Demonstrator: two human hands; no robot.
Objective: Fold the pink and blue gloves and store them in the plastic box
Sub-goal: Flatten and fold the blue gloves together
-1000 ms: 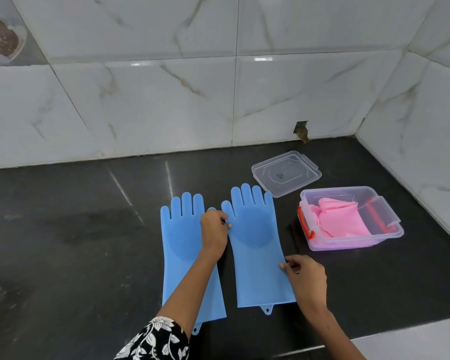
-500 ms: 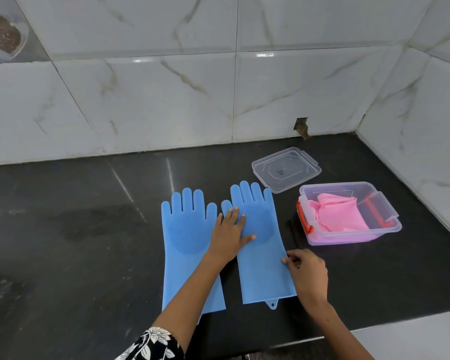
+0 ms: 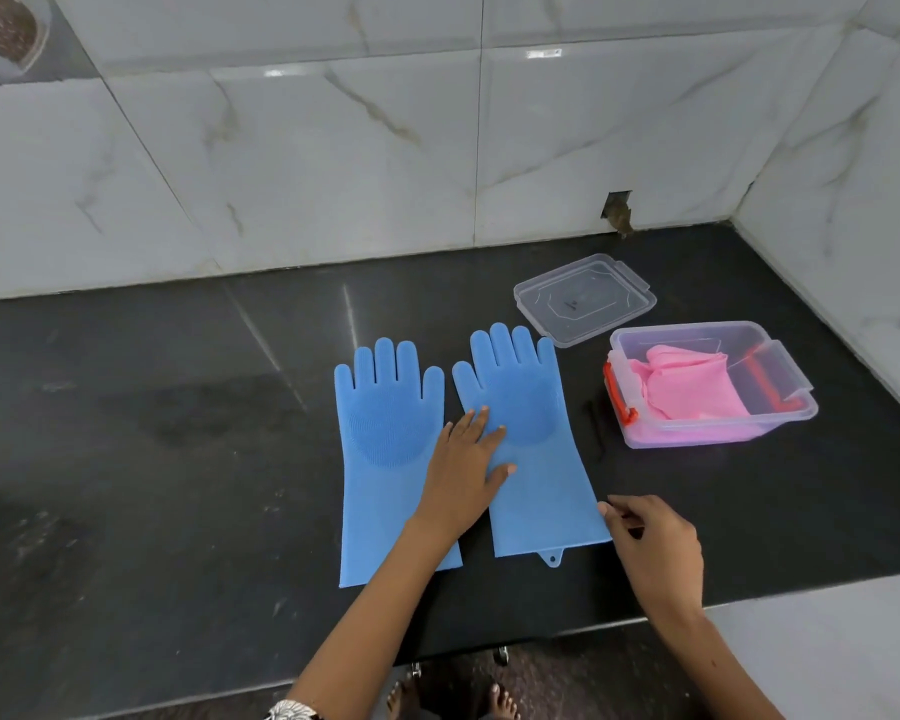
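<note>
Two blue gloves lie flat side by side on the black counter, fingers pointing to the wall. The left blue glove [image 3: 385,439] lies partly under my left forearm. My left hand [image 3: 466,470] rests flat, fingers spread, on the palm area of the right blue glove [image 3: 536,449]. My right hand [image 3: 650,543] pinches the right edge of that glove's cuff. The clear plastic box [image 3: 780,418] stands to the right with folded pink gloves [image 3: 692,387] inside.
The box's clear lid [image 3: 583,298] lies on the black counter [image 3: 178,459] behind the box. Marble-tiled walls close the back and right side. The counter's front edge runs near my arms, and bare feet show on the floor below.
My left hand went from pinching between the two gloves to lying flat on the right glove, then slid a little toward its wrist. My right hand stayed at the cuff edge.
</note>
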